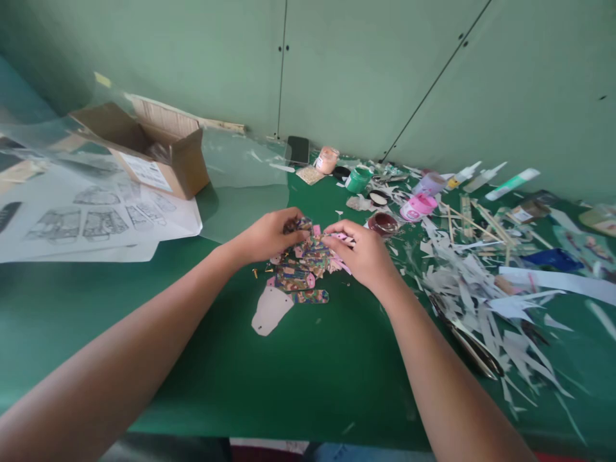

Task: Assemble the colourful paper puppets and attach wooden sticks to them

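A pile of small flat cut-out pieces (294, 279), with a dark multicoloured pattern and some pink faces, lies in the middle of the green table. My left hand (274, 237) is at the pile's left, thumb and fingers closed on a patterned cut-out piece (304, 224). On the other side, my right hand (363, 253) has its fingers bent together over pink pieces (341, 263); its fingertips partly hide what they grip. A plain pale cut-out piece (272, 311) with small holes rests nearest me. Small brass-coloured fasteners (255, 273) are scattered left of the pile.
An open cardboard box (192, 170) stands on printed sheets (103, 221) at the left. Paint jars, green (359, 180) and pink (418, 207), stand behind my right hand. Paper scraps (481, 314), scissors (464, 337), sticks and glue tubes (513, 184) cover the right side.
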### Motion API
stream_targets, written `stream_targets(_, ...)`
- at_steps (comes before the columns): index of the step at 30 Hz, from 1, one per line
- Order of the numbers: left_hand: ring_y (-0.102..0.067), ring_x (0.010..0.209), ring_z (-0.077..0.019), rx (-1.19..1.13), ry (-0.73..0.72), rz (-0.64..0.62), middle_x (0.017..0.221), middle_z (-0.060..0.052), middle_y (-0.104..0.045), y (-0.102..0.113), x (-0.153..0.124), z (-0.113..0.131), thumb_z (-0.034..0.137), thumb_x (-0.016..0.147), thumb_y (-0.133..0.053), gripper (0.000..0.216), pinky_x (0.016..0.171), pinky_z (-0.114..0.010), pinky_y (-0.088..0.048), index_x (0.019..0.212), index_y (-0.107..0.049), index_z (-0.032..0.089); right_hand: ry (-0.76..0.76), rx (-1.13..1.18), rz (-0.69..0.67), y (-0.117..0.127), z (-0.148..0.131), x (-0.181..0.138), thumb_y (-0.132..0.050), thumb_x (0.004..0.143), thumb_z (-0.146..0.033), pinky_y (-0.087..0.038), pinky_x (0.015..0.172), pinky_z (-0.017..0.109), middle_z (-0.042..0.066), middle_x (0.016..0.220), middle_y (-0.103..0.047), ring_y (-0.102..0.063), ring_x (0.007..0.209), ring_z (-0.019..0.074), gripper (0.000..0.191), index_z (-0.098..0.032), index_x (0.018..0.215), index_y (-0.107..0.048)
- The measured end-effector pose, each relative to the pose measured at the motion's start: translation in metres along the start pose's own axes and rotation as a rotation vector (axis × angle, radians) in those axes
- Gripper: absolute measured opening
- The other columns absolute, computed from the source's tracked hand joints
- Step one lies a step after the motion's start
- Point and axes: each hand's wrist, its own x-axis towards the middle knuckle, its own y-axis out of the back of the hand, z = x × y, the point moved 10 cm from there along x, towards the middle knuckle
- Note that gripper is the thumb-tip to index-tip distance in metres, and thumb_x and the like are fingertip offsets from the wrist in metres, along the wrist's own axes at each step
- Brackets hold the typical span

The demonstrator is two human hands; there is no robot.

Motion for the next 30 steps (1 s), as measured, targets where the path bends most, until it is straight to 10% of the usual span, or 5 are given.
stream_targets(11, -0.048, 0.062, -0.0131, -0.052, 0.048, 0.050, 0.066, 0.004, -0.053, -0.008, 0.001, -0.005, 0.031, 0.081, -0.057, 0.013, 0.058, -0.025, -0.034, 0.087, -0.057, 0.019, -0.079, 0.299, -0.011, 0.002, 0.007, 0.004, -0.066, 0.074, -0.025, -0.050, 0.057, 0.028, 0.002, 0.088, -0.066, -0.061, 0.069, 0.0161, 0.036, -0.022, 0.109, -0.060)
stream_targets(23, -0.054, 0.069, -0.0174, 0.187, -0.007, 0.043, 0.071, -0.002, -0.058, -0.007, -0.003, 0.007, 0.032, 0.087, -0.052, 0.020, 0.065, -0.030, -0.039, 0.072, -0.055, 0.020, -0.061, 0.165, 0.595, 0.071, 0.017, -0.010, -0.054, 0.084, -0.036, -0.047, 0.050, 0.029, 0.001, 0.074, -0.059, -0.056, 0.057, 0.0150, 0.013, -0.025, 0.090, -0.051)
stream_targets(27, -0.054, 0.110, -0.0270, 0.180, -0.152, 0.132, 0.117, -0.010, -0.062, -0.002, -0.008, 0.028, 0.035, 0.080, -0.065, 0.030, 0.096, -0.042, -0.039, 0.106, -0.064, 0.020, -0.090, 0.362, 0.484, 0.054, 0.015, -0.005, -0.060, 0.079, -0.037, -0.048, 0.051, 0.030, -0.004, 0.063, -0.051, -0.055, 0.052, 0.0142, 0.023, -0.026, 0.079, -0.040)
stream_targets(30, -0.058, 0.101, -0.0240, -0.102, -0.155, 0.142, 0.103, -0.007, -0.066, -0.002, -0.007, 0.034, 0.041, 0.078, -0.067, 0.030, 0.090, -0.038, -0.044, 0.098, -0.064, 0.018, -0.087, 0.458, 0.282, 0.029, 0.004, -0.001, -0.063, 0.077, -0.039, -0.048, 0.050, 0.029, -0.006, 0.059, -0.049, -0.054, 0.049, 0.0128, 0.028, -0.026, 0.077, -0.038)
